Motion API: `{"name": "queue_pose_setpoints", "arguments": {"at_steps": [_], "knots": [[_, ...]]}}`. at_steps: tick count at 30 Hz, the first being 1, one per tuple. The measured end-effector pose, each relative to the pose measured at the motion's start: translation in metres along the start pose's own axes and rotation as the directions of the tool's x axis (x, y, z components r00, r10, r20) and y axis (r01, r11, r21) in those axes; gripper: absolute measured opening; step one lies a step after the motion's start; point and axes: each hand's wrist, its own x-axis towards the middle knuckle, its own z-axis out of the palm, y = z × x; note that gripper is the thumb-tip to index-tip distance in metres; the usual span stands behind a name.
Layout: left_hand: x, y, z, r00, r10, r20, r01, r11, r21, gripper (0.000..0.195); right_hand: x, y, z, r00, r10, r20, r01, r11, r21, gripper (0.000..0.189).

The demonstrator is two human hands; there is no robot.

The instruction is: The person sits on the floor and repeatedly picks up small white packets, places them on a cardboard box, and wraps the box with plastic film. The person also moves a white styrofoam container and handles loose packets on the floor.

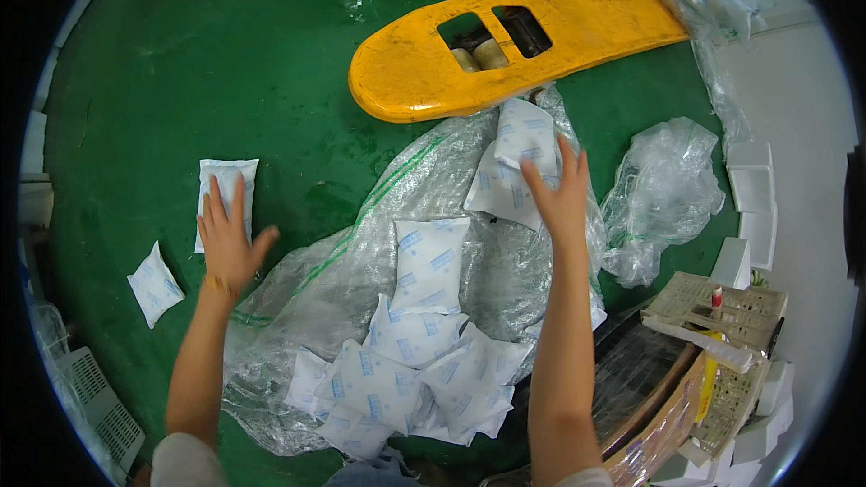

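My left hand is spread over a white gel ice pack with blue print on the green floor; whether it presses on the pack I cannot tell. A smaller pack lies nearer, to its left. Fingers apart and holding nothing, my right hand is at the edge of two overlapping packs near the far end of a clear plastic sack. Farther down the sack lies a single upright-lying pack, its near edge meeting a heap of several packs before my knees.
A yellow pallet jack fork with rollers in its openings crosses the far side. Right of the sack sits a crumpled clear bag. Plastic crates and a wrapped cardboard box stand at the near right; a slotted grey crate is at left.
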Motion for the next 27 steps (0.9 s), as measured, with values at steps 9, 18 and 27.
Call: {"name": "queue_pose_setpoints", "arguments": {"at_steps": [9, 18, 27], "knots": [[0.053, -0.071, -0.001, 0.987, -0.126, 0.1, 0.155, 0.912, -0.381, 0.088, 0.008, -0.018, 0.027, 0.844, 0.294, 0.449, -0.141, 0.929, -0.343, 0.089], [-0.178, 0.147, -0.095, 0.691, 0.608, 0.392, -0.332, 0.748, -0.574, 0.087, -0.224, -0.081, -0.103, 0.819, 0.207, 0.536, -0.083, 0.966, -0.246, 0.092], [-0.12, -0.091, -0.06, 0.993, -0.097, 0.064, 0.088, 0.987, 0.134, 0.078, -0.386, -0.093, -0.104, 0.899, 0.213, 0.383, -0.136, 0.966, -0.22, 0.081]]}}
